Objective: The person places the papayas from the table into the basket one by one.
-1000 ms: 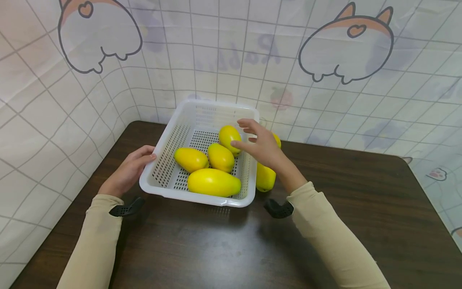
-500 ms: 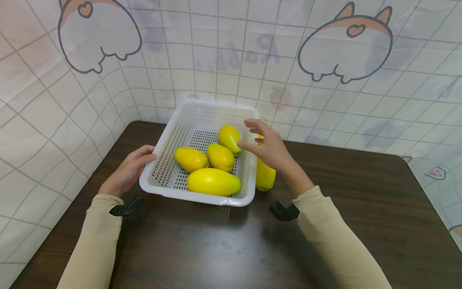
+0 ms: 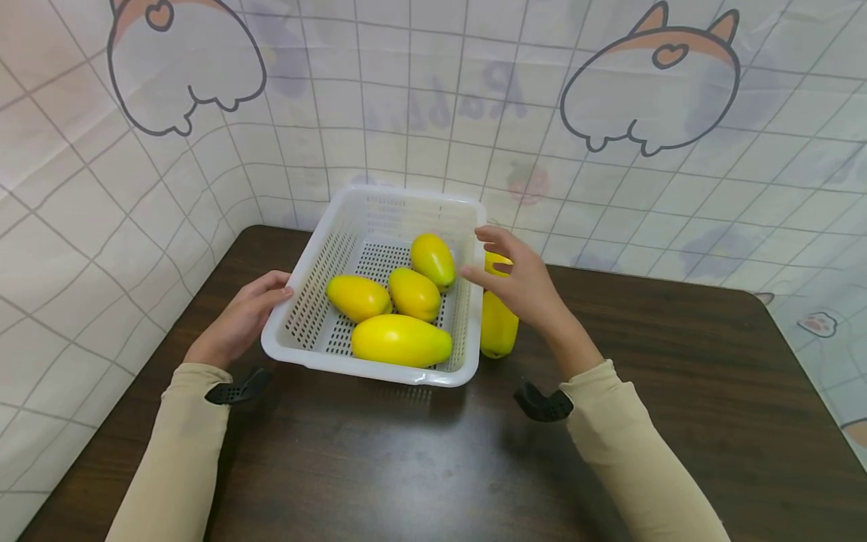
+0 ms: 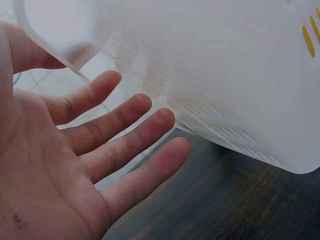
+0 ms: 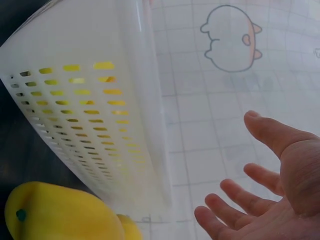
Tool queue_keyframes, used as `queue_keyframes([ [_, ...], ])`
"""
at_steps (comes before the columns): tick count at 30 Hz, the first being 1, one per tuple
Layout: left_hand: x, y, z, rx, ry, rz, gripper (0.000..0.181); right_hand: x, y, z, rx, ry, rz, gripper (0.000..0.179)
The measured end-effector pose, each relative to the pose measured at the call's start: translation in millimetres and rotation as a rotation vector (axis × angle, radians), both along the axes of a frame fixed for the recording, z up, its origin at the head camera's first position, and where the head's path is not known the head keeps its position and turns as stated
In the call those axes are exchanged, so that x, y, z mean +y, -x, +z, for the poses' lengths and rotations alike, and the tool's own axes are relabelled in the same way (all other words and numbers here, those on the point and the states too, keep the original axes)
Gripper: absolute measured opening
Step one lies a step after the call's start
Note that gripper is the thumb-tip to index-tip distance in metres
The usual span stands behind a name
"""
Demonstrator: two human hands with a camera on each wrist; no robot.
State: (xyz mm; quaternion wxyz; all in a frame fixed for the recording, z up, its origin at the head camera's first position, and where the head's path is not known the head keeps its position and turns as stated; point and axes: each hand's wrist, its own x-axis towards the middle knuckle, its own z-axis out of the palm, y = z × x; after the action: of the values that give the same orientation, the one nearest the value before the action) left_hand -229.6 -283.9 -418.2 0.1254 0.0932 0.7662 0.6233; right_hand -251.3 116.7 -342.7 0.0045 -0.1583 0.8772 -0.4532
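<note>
A white perforated plastic basket (image 3: 306, 360) holds several smooth yellow fruits, their kind unclear; the longest (image 3: 401, 341), with a greenish tip, lies nearest the front wall. My left hand (image 3: 238, 320) holds the basket's left rim, thumb over the edge. In the left wrist view its fingers (image 4: 135, 170) extend along the outside wall. My right hand (image 3: 521, 282) hovers by the right rim, fingers spread and slightly bent, with nothing in its grasp. Below it, outside the basket, lie a yellow fruit (image 3: 498, 327) and another (image 3: 497, 262) behind, partly hidden by the hand.
The dark wooden table (image 3: 643, 361) extends to the right and in front of the basket. A white grid-patterned sheet (image 3: 420, 90) with cartoon drawings hangs behind and along the left side. Black wrist devices (image 3: 542, 403) sit below both hands.
My right hand has moved rightward and slightly toward me, from over the basket's interior to beyond its right rim. The left hand and basket have stayed in place.
</note>
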Motion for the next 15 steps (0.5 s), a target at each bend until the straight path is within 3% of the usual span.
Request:
queue_keyframes([
  [15,0.0,0.3,-0.7,-0.013,-0.002,0.003,0.030,15.6,-4.1,-7.9,-0.002,0.030,-0.023,0.062],
])
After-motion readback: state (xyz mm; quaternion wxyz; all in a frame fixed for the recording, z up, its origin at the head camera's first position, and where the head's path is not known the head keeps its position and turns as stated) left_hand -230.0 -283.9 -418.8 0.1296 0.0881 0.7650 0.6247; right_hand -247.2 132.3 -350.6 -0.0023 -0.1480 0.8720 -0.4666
